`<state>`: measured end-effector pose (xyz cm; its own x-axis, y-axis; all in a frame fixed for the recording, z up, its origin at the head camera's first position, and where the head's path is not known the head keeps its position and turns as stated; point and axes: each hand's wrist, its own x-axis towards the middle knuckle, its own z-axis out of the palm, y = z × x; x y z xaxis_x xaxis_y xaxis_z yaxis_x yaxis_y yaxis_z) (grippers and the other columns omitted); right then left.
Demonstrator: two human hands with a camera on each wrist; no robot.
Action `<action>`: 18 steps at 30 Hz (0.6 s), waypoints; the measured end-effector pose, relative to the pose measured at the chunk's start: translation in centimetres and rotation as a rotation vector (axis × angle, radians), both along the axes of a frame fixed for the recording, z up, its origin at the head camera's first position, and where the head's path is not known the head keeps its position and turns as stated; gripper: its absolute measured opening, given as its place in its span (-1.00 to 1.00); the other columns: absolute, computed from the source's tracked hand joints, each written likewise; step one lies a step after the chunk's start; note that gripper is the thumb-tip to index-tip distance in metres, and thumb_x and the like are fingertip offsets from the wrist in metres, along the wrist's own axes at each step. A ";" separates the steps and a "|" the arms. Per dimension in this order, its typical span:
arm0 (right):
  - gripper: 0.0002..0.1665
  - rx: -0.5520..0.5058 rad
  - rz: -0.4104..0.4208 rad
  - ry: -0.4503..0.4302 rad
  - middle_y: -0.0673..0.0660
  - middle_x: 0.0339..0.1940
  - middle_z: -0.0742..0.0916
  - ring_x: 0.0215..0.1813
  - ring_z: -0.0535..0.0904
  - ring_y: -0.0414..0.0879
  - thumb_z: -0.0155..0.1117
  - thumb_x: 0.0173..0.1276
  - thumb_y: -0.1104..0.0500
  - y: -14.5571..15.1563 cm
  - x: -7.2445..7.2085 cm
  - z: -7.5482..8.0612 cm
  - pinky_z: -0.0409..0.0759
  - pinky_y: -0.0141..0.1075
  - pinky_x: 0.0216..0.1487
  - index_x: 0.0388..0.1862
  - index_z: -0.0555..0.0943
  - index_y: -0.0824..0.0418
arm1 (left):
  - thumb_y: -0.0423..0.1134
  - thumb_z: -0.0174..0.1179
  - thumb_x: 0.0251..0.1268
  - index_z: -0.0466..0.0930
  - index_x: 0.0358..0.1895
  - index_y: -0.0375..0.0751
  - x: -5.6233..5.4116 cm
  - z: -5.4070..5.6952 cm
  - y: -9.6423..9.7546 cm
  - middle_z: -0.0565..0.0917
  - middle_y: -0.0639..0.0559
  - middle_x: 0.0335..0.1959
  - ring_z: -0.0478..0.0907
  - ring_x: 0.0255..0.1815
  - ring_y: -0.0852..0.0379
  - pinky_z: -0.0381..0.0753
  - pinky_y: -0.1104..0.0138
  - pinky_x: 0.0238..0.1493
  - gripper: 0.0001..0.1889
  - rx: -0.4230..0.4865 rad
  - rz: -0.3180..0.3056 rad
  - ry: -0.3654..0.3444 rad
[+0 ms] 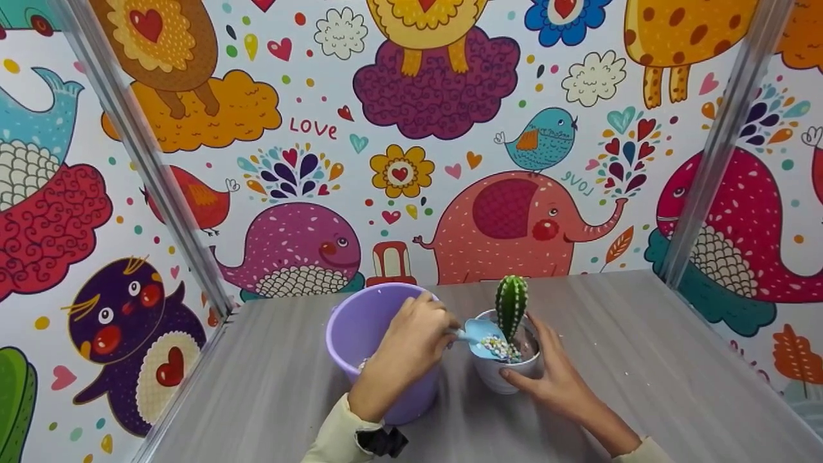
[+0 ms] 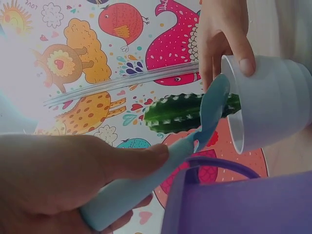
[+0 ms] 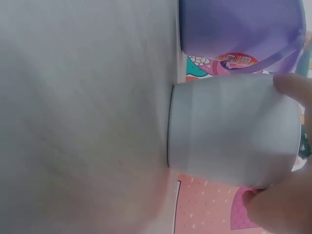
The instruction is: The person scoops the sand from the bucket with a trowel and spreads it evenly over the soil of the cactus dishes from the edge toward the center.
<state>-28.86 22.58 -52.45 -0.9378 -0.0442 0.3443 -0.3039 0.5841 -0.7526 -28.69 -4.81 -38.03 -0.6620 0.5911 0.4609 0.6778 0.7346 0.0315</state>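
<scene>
My left hand (image 1: 411, 337) grips the handle of a light blue scoop (image 1: 476, 328), thumb lying along it in the left wrist view. Small pale, coloured pebbles (image 1: 496, 347) lie in the scoop's blade, which is over the mouth of a white flowerpot (image 1: 505, 379). A green ribbed cactus (image 1: 512, 305) with white spots stands upright in the pot, just behind the blade. My right hand (image 1: 562, 373) holds the pot by its right side near the rim, thumb in front and fingers round the far side. The pot's base rests on the table in the right wrist view.
A purple bucket (image 1: 411, 408) stands left of the pot, under my left forearm, with some pebbles visible low inside. Its handle (image 2: 226, 163) shows in the left wrist view. Stray pebbles dot the grey table (image 1: 643, 379). Patterned walls with metal corner posts (image 1: 720, 135) enclose the back and sides.
</scene>
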 end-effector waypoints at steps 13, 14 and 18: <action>0.47 -0.023 0.035 -0.090 0.25 0.80 0.16 0.78 0.07 0.33 0.68 0.18 -0.30 0.6 -0.4 0.0 0.08 0.56 0.58 0.82 -0.05 -0.01 | -0.16 0.55 0.32 0.93 -0.11 0.00 0.1 0.0 0.0 0.88 0.14 -0.18 0.61 -0.09 0.14 0.52 0.33 -0.08 -0.87 0.018 -0.012 -0.036; 0.46 -0.031 0.042 -0.103 0.23 0.82 0.14 0.79 0.04 0.32 0.68 0.19 -0.29 0.6 -0.4 0.0 0.05 0.56 0.59 0.82 -0.06 -0.03 | -0.16 0.54 0.32 0.93 -0.11 0.00 0.1 0.0 0.0 0.88 0.14 -0.17 0.61 -0.09 0.13 0.52 0.33 -0.08 -0.86 0.017 -0.012 -0.034; 0.48 -0.048 0.018 -0.116 0.24 0.80 0.16 0.79 0.07 0.33 0.70 0.16 -0.30 0.4 -0.4 0.0 0.08 0.56 0.59 0.81 -0.04 -0.05 | -0.18 0.54 0.33 0.93 -0.10 -0.02 0.1 0.0 -0.2 0.88 0.13 -0.17 0.61 -0.08 0.12 0.52 0.31 -0.08 -0.87 0.021 -0.016 -0.034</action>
